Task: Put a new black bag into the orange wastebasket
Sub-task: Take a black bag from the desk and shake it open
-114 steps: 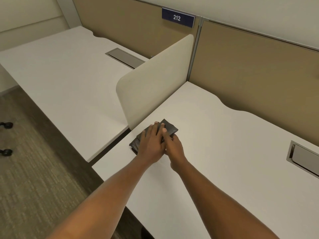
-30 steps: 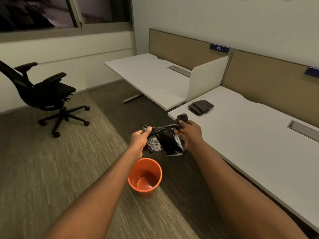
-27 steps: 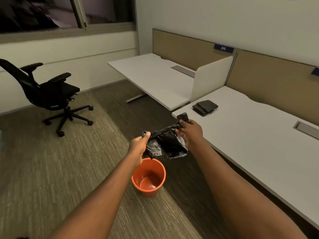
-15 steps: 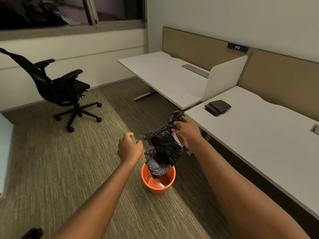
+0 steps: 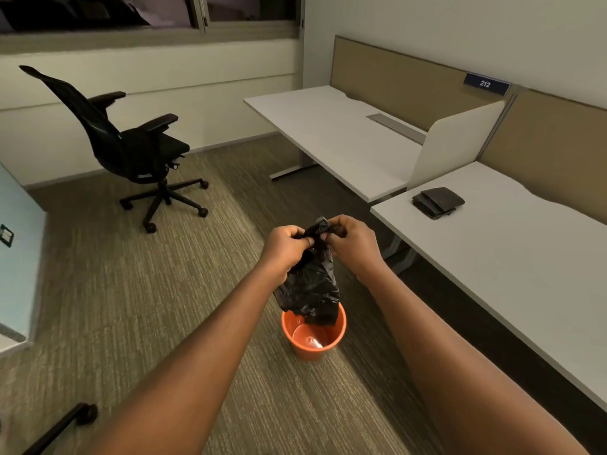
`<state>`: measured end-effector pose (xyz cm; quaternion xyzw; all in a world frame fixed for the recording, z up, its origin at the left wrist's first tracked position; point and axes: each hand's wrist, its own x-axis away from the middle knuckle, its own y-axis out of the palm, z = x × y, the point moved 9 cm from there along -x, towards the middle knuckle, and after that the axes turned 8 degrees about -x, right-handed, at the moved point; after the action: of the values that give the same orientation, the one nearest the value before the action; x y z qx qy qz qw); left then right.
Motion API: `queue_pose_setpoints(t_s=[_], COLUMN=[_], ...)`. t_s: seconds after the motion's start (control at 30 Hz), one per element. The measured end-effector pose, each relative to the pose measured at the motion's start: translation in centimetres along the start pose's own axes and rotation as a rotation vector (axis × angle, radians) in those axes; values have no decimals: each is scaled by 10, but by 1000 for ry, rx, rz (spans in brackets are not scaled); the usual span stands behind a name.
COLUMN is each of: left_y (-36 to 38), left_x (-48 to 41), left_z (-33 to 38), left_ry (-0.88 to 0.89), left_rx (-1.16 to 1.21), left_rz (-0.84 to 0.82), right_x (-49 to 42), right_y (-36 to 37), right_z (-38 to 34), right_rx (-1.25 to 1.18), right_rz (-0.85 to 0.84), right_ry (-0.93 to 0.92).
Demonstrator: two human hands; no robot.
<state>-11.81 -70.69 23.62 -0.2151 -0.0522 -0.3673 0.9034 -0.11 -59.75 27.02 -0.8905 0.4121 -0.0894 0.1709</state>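
Note:
A crumpled black bag [image 5: 312,284] hangs in the air in front of me, its lower end dangling just over the rim of the orange wastebasket [image 5: 313,336]. The wastebasket stands upright on the carpet, with no liner inside. My left hand [image 5: 285,247] and my right hand [image 5: 351,244] both pinch the top edge of the bag, close together, thumbs and fingertips almost touching.
A stack of folded black bags [image 5: 438,202] lies on the white desk [image 5: 512,257] to my right. A second white desk [image 5: 331,136] stands behind a divider panel [image 5: 460,139]. A black swivel chair [image 5: 131,146] sits on the carpet at the left.
My left hand, which had let go half a second ago, has come back and grips the bag's top beside my right hand. The bag now hangs longer, down to the wastebasket.

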Motion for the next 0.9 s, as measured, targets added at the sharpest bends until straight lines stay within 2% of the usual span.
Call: queue_pose_setpoints(t_s=[0.13,0.27,0.3,0.37,0.47,0.57,0.63,0.8,0.9], left_y=[-17,-28,-29,-22,-16,-26,-38,-66,-77], left_x=[-3,-6,-6,-5,0,-1,-5,-9,-7], left_z=[-10,-14,-14,-17,-16,-15,-14,14,32], left_ry=[-73,-67,-78,-124,-173,-143,-71,235,370], left_rx=[106,101,137,294,471,483,355,-231,-360], left_rz=[56,86,74,19,-40,32,114,266,290], right_x=[0,7,9,10,5,6,8,11,10], right_y=[0,1,2,0,-5,-6,-7,-14,-20], right_z=[6,-4,-5,-2,20,40,45,43,35], right_rx=[90,659,749,782,586,336,244,48,-5], right_rz=[-7,0,22,72,71,-7,-36,-39,-24], right_ry=[4,-190,-222,-191,21,185,234,317,314])
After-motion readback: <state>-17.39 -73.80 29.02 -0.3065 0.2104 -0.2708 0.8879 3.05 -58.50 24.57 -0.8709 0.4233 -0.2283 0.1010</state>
